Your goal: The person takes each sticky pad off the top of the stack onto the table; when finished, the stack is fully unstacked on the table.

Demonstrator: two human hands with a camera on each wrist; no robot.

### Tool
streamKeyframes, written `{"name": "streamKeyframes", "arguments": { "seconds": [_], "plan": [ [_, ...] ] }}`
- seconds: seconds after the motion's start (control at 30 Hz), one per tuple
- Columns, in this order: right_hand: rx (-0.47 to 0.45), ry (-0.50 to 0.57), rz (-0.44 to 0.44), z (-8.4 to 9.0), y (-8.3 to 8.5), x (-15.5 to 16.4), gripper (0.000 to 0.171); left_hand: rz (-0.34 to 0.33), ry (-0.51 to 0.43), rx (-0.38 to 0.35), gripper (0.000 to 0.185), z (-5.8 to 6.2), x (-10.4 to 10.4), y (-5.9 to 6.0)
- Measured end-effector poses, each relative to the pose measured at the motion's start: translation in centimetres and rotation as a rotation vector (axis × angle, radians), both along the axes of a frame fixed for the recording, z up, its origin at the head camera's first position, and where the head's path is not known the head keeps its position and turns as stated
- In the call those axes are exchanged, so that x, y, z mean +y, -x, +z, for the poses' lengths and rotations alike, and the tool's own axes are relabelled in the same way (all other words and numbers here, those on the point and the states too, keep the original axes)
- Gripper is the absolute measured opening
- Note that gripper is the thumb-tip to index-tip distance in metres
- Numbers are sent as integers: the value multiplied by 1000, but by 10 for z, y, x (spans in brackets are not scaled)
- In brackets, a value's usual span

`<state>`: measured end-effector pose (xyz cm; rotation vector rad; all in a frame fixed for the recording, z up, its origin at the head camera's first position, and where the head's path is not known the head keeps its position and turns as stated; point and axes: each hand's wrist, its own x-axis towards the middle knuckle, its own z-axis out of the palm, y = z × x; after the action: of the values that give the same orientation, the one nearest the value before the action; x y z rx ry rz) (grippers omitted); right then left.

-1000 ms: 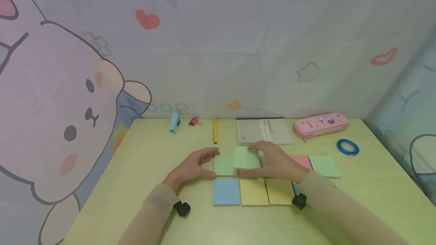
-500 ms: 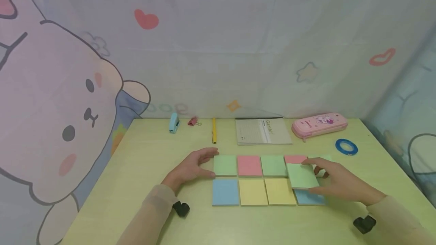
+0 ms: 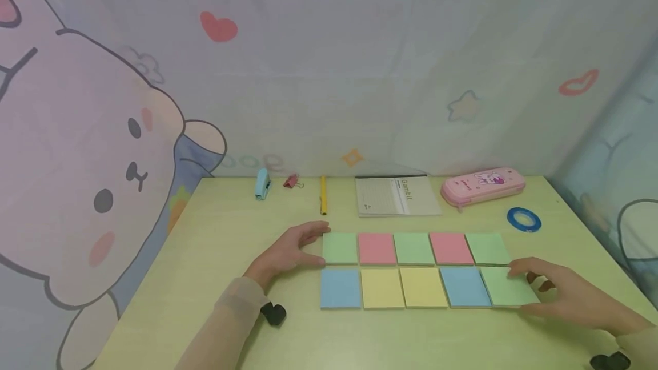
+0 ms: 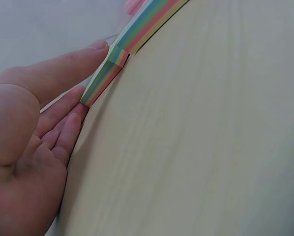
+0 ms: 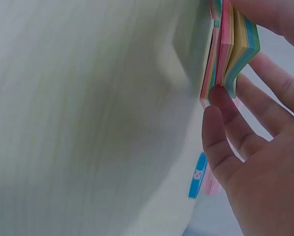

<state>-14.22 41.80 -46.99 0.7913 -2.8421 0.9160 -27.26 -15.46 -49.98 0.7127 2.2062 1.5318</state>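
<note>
Sticky note pads lie in two rows in the head view. The far row runs green, pink, green, pink, green; the near row runs blue, yellow, yellow, blue, green. My right hand (image 3: pixel 573 293) pinches the near row's rightmost green sticky note pad (image 3: pixel 506 286) between thumb and fingers, beside the blue pad (image 3: pixel 465 286). Layered coloured sheets show along its edge in the right wrist view. At the far row's left end, my left hand (image 3: pixel 288 251) rests against the green pad (image 3: pixel 340 248), thumb straight at its near left corner and fingers toward the far one.
Along the back stand a blue stapler (image 3: pixel 263 184), a pink binder clip (image 3: pixel 292 181), a yellow pen (image 3: pixel 323 196), a notepad (image 3: pixel 380 198) and a pink pencil case (image 3: pixel 483 186). Blue tape (image 3: pixel 534 228) lies right of the far row. A printed cloth (image 3: pixel 329 73) hangs behind the table.
My right hand has carried the green sticky note pad from over the far row to the right and toward me, down to the near row's right end. My left hand has stayed in place.
</note>
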Motion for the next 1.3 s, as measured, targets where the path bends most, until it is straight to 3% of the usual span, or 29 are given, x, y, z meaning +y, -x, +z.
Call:
{"name": "streamKeyframes", "arguments": {
  "seconds": [0.4, 0.83, 1.3],
  "plan": [
    [89, -45, -13, -11, -9, 15, 59, -10, -11, 6, 85, 0, 0, 1],
    [169, -78, -64, -12, -6, 4, 44, -10, -18, -2, 85, 2, 0, -1],
    [153, -83, -75, -13, -5, 1, 43, -15, -22, 6, 84, 0, 0, 1]
  ]
}}
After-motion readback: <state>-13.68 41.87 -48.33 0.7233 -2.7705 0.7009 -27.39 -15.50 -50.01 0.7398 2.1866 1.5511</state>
